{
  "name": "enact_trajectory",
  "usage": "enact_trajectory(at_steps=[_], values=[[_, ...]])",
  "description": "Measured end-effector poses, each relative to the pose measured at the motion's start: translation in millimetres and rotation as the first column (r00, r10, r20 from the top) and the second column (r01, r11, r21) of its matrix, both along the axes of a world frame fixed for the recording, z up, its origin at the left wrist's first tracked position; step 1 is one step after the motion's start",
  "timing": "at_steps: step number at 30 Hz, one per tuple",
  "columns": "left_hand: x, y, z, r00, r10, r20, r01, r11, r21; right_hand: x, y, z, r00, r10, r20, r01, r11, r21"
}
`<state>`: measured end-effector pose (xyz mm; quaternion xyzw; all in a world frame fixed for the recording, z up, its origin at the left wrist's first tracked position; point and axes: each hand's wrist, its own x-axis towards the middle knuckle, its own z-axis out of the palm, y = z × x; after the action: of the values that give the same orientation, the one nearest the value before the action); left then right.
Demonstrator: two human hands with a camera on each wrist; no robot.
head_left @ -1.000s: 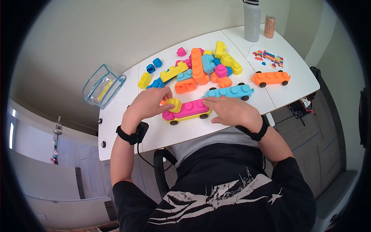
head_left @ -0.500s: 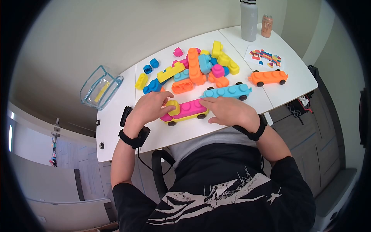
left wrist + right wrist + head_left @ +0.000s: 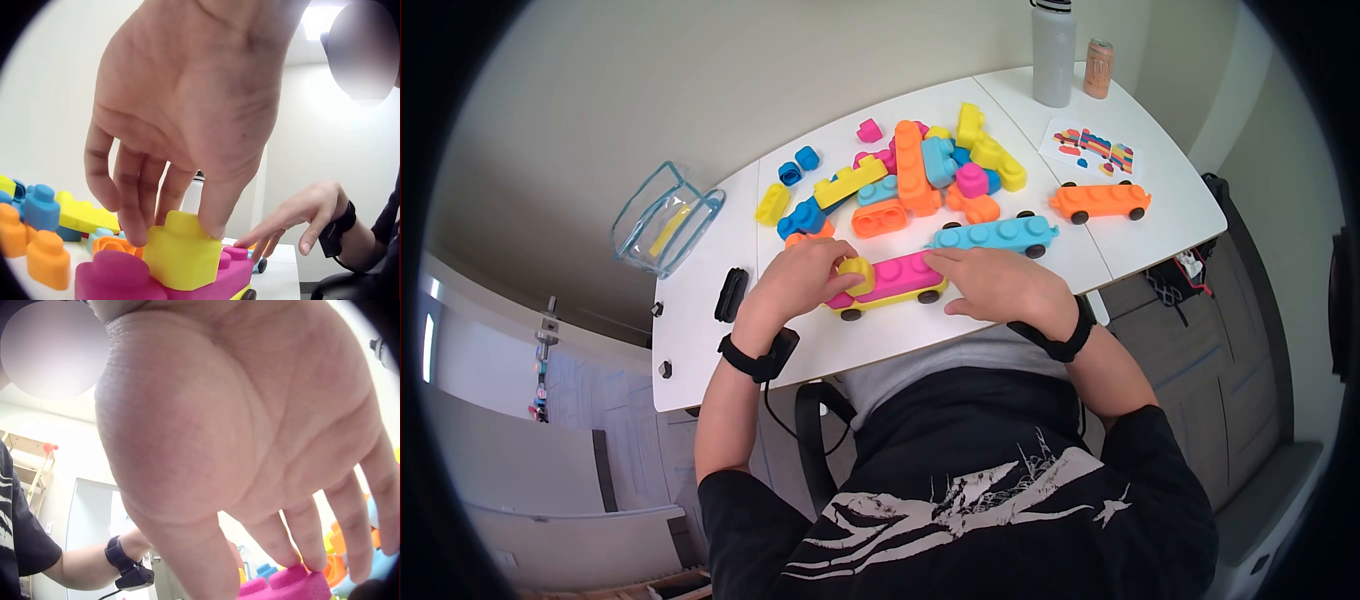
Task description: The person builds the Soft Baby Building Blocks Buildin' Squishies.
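Observation:
My left hand [image 3: 800,277] pinches a yellow block [image 3: 182,251] between thumb and fingers, from above. The yellow block sits on top of pink blocks [image 3: 900,271] at the left end of a yellow wheeled base [image 3: 890,301]. In the left wrist view, a rounded pink block [image 3: 112,278] stands just beyond it. My right hand [image 3: 1002,287] lies palm down with straight fingers, the fingertips on the right end of the long pink block [image 3: 294,586]. A blue wheeled base [image 3: 992,236] stands right behind that end.
Behind is a heap of blocks, with a long orange block [image 3: 911,170] and a yellow block [image 3: 850,181]. An orange wheeled base [image 3: 1103,201], picture card [image 3: 1090,147], bottle [image 3: 1053,55] and can [image 3: 1098,70] stand right. A clear bag [image 3: 668,222] and black object [image 3: 731,294] are left.
My left hand's fingers have drawn in around the yellow block, and the hand has shifted slightly right. The right hand stays at the pink block's end.

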<state>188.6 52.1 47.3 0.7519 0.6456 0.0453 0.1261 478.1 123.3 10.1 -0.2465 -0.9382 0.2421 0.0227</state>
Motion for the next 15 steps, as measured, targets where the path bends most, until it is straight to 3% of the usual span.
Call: enact_trajectory(at_steps=[9,11,15], values=[[-1.5,3.2,7.8,0.997,-0.015,-0.079,0.009,0.997,-0.073,-0.1,1.9,-5.9,0.999,-0.011,-0.031,0.012,0.999,0.035],[-4.8,6.7,18.7,0.992,-0.085,-0.095,0.072,0.989,-0.126,0.3,2.2,-0.3,1.0,0.005,0.006,-0.004,1.0,-0.025],[-13.5,44.3,49.3,0.999,-0.029,-0.017,0.027,0.99,-0.14,3.2,1.7,-2.6,1.0,0.019,-0.008,-0.018,1.0,0.019]])
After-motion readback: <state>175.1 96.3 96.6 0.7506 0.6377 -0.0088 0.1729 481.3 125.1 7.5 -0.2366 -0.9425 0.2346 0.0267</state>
